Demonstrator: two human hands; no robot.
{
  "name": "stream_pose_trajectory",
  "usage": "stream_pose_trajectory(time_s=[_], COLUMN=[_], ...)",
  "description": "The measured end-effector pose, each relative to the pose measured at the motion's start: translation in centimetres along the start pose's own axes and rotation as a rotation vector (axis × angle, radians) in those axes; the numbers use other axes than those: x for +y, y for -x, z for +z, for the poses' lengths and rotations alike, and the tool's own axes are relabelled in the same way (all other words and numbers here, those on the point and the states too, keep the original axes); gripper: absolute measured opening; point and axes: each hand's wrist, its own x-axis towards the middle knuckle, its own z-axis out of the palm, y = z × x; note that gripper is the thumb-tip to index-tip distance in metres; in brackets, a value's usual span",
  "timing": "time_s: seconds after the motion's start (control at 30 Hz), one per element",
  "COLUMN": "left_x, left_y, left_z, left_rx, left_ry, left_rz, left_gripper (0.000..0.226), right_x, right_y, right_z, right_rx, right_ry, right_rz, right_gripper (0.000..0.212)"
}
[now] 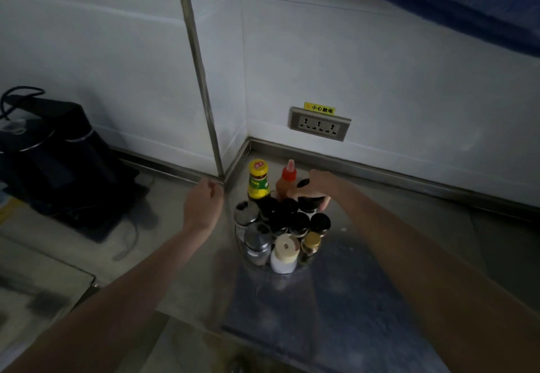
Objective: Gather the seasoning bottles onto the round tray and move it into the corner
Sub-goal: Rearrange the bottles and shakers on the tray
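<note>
Two hands reach out before us, right hand [318, 187] gripping a black-capped bottle [310, 201] at the round tray's [287, 270] one o'clock edge, left hand [203, 206] loosely curled, holding nothing, tray near the tabletop [365, 256] corner.

The round tray [306, 264] is almost wholly hidden under its bottles; only a rim sliver shows at 5 o'clock. The right hand [317, 187] covers the top of a black-capped jar [311, 204]. The black appliance [55, 153] at 9 o'clock is dim, unidentifiable.
</note>
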Motion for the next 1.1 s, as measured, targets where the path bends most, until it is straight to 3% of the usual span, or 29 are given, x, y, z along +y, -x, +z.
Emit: stream_pose_trajectory(time_s=[0.1,0.17,0.23,0.3,0.4,0.53,0.63,0.8,0.93,1.1], left_x=[2.1,3.4,4.4,5.2,5.0,4.3,4.3,4.1,3.9,2.8], left_y=[3.5,5.0,5.6,6.0,6.5,6.5,6.2,5.5,5.3,7.5], left_z=[-0.7,0.1,2.0,4.0,5.9,6.0,5.9,5.4,5.5,5.6], left_rx=[0.111,-0.027,-0.211,-0.375,-0.600,-0.644,-0.716,-0.803,-0.785,-0.378], left_ry=[0.048,0.003,-0.054,-0.183,-0.402,-0.551,-0.611,-0.694,-0.648,-0.417], left_rz=[0.381,0.623,0.724,0.722,0.626,0.648,0.660,0.721,0.729,0.799], left_gripper=[0.020,0.028,0.038,0.051,0.054,0.062,0.064,0.071,0.069,0.048], right_x=[1.2,2.2,3.4,4.6,6.4,7.7,7.8,7.4,7.2,6.8], right_y=[0.8,1.2,1.8,2.5,3.4,4.5,4.3,4.3,4.4,4.6], right_z=[0.1,0.3,0.4,0.8,2.1,4.9,6.5,7.1,7.3,7.5], right_rx=[-0.071,-0.090,-0.129,-0.142,-0.046,0.130,0.254,0.292,0.288,0.279], right_ry=[-0.026,-0.097,-0.189,-0.270,-0.376,-0.469,-0.439,-0.284,-0.208,-0.156], right_rz=[-0.042,-0.115,-0.175,-0.234,-0.311,-0.369,-0.289,-0.305,-0.336,-0.339], right_gripper=[0.076,0.068,0.057,0.050,0.059,0.057,0.071,0.073,0.077,0.080])
